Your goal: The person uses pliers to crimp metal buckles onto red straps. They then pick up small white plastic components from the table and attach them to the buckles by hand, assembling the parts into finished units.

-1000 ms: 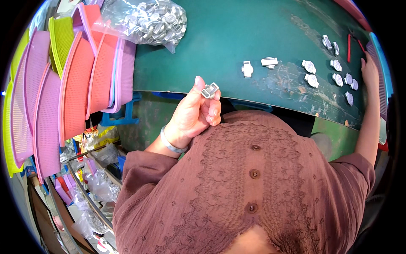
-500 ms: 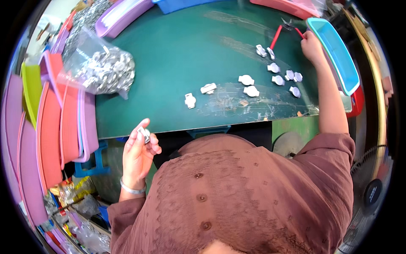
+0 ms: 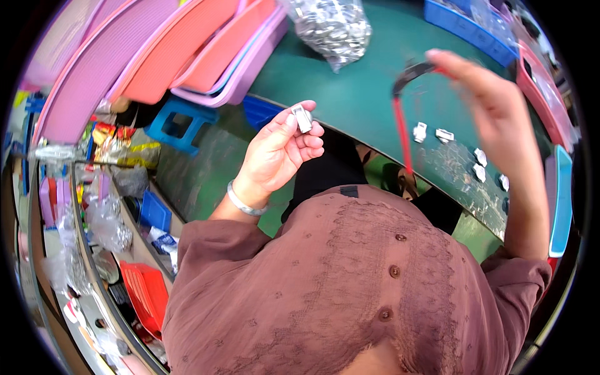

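Out past the table's near edge, my left hand (image 3: 275,150) pinches a small silver metal piece (image 3: 302,119) between thumb and fingers. My right hand (image 3: 494,106), smeared by motion, is raised above the green table (image 3: 387,56) at the right. It grips red-handled pliers (image 3: 401,128) by one handle; their dark head is blurred and the other red handle hangs down. Below them lie several silver watch-shaped pieces, among them one flat piece (image 3: 419,132) and another (image 3: 445,135). My right hand and forearm may hide more of them.
A clear bag (image 3: 331,31) of silver pieces rests on the table's far side. Pink and purple baskets (image 3: 147,69) are stacked at upper left above a blue stool (image 3: 181,128). A blue basket (image 3: 469,28) and a turquoise basket (image 3: 560,200) stand along the far and right edges.
The view has swung left, shifting the table toward upper right. My right hand has lifted the pliers off the tabletop area and brought them toward my left hand, which still holds its silver piece.
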The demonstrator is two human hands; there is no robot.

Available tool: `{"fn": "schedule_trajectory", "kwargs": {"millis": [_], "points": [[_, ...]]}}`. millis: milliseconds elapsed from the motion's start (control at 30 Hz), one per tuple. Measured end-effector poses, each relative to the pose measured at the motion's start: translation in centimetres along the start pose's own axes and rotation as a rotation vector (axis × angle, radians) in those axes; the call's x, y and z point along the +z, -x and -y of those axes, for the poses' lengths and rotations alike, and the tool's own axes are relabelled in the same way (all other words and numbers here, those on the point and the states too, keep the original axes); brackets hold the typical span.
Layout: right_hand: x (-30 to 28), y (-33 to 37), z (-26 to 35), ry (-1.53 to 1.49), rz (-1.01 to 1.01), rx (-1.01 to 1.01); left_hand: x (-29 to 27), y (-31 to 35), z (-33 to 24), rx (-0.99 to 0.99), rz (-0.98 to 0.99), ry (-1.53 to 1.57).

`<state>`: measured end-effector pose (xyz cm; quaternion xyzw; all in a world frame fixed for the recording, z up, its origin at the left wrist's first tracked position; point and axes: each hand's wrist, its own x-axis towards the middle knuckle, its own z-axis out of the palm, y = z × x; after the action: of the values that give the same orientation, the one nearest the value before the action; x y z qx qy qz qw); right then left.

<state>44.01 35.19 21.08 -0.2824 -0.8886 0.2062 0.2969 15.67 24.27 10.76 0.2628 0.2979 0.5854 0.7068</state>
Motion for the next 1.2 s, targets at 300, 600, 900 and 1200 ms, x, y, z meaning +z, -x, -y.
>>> {"fn": "schedule_trajectory", "kwargs": {"millis": [300, 600, 900, 1200], "points": [[12.2, -3.9, 8.1, 0.268, 0.163, -0.368, -4.2, 7.2, -0.2, 0.197, -0.152, 0.153], [17.9, -5.8, 11.4, 0.274, 0.339, -0.351, -7.0, 9.9, 1.3, 0.349, -0.377, 0.013], [20.8, -5.9, 12.1, 0.344, 0.254, -0.400, -7.9, 9.5, 2.3, 0.479, -0.551, -0.091], [22.2, -5.7, 11.6, 0.385, 0.298, -0.435, -8.0, 9.5, 3.5, 0.466, -0.655, -0.060]]}}
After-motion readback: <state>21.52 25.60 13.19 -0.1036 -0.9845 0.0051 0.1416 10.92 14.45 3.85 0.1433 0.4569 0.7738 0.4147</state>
